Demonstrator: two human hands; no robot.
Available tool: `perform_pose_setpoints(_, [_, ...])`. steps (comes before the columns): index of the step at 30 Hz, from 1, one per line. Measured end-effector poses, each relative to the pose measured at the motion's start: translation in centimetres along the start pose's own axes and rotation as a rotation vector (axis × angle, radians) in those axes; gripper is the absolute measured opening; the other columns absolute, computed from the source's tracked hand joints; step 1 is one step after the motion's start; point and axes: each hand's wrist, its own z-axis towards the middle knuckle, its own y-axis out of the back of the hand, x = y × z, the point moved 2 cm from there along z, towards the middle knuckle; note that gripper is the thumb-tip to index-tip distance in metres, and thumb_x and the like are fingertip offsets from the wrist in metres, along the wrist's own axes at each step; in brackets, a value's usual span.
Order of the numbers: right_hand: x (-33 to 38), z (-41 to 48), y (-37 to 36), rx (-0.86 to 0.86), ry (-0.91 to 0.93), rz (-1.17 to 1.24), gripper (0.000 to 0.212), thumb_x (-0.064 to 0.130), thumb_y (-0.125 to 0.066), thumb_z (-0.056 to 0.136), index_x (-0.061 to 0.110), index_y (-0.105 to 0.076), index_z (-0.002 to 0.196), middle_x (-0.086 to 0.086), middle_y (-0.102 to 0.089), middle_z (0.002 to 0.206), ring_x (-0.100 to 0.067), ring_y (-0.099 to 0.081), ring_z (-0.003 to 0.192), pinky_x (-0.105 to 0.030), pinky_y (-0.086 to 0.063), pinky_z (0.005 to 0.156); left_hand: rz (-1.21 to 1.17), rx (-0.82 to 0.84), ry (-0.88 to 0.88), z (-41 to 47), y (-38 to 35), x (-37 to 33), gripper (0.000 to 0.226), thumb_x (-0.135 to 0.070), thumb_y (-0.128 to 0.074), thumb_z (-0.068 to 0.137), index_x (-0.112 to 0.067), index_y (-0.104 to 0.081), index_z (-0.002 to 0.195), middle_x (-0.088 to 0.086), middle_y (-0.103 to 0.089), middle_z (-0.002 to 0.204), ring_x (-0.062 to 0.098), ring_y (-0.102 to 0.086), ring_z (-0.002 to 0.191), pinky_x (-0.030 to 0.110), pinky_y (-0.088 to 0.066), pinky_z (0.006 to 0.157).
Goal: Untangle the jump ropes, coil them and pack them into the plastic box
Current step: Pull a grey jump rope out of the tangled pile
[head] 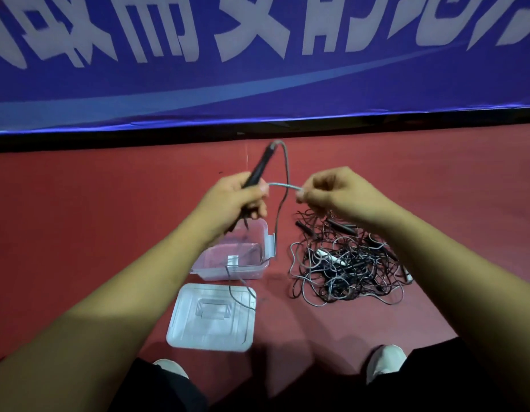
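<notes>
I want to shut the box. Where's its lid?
In the head view, the lid lies on the red floor, just below the plastic box, left of the rope tangle.

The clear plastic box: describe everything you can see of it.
The clear rectangular plastic box sits upright and open on the red floor, latch flaps showing on its right and near sides. Its flat clear lid lies beside it, nearer the person. The left hand, gripping a black rope handle, and its forearm hide the far left corner. A thin grey cord hangs past its right edge.
</notes>
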Motion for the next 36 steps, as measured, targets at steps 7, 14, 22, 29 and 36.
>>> perform_pose_setpoints(7, [-4.6,-0.4,0.8,0.179,-0.285,-0.317,0.024,0.019,-0.062,0.096,-0.001,-0.071,0.086,-0.004,-0.066,0.065,-0.003,-0.052,0.048,-0.014,-0.037,0.047,-0.338,-0.369,0.002,0.9,5.0,-1.1,0.019,-0.004,-0.044,0.1,-0.008,-0.055,0.085,-0.003,-0.052,0.054,0.015,-0.059,0.058,0.023,-0.047,0.054])
perform_pose_setpoints(14, [0.1,-0.9,-1.5,0.226,-0.008,-0.149,0.026,0.019,-0.057,0.099,0.013,-0.069,0.076,0.003,-0.051,0.05,-0.014,-0.04,0.044,-0.023,-0.032,0.044,0.325,-0.228,0.018,1.0,3.7,0.5,0.024,-0.037,-0.064,0.081,-0.026,-0.071,0.102,0.005,-0.072,0.107,0.025,-0.065,0.1,0.041,-0.05,0.098])
perform_pose_setpoints(22, [-0.1,-0.2,0.4,0.151,-0.027,-0.126,0.027,0.019,-0.064,0.095,0.008,-0.065,0.07,-0.001,-0.053,0.051,-0.008,-0.04,0.037,-0.016,-0.03,0.038,-0.105,0.159,0.085,0.2,0.4,0.0,0.017,-0.019,-0.056,0.095,-0.007,-0.05,0.084,-0.002,-0.038,0.052,0.013,-0.041,0.038,0.018,-0.028,0.037])
perform_pose_setpoints(29, [-6.2,0.1,1.5,0.267,-0.168,-0.565,0.025,0.023,-0.068,0.092,0.019,-0.061,0.069,0.004,-0.052,0.058,0.002,-0.04,0.042,-0.013,-0.03,0.044,-0.445,-0.022,0.044,0.4,2.5,-2.2,0.013,-0.001,-0.044,0.093,-0.007,-0.048,0.082,0.005,-0.049,0.065,0.002,-0.028,0.033,0.008,-0.019,0.034])
perform_pose_setpoints(36, [-3.0,0.2,1.7,0.003,-0.013,-0.126,0.023,0.023,-0.064,0.095,0.005,-0.072,0.083,-0.012,-0.065,0.06,-0.018,-0.055,0.053,-0.028,-0.045,0.056,0.858,-0.381,-0.001,1.3,6.5,0.0,0.003,-0.017,-0.061,0.093,-0.018,-0.063,0.091,0.0,-0.063,0.079,0.02,-0.06,0.07,0.031,-0.04,0.064])
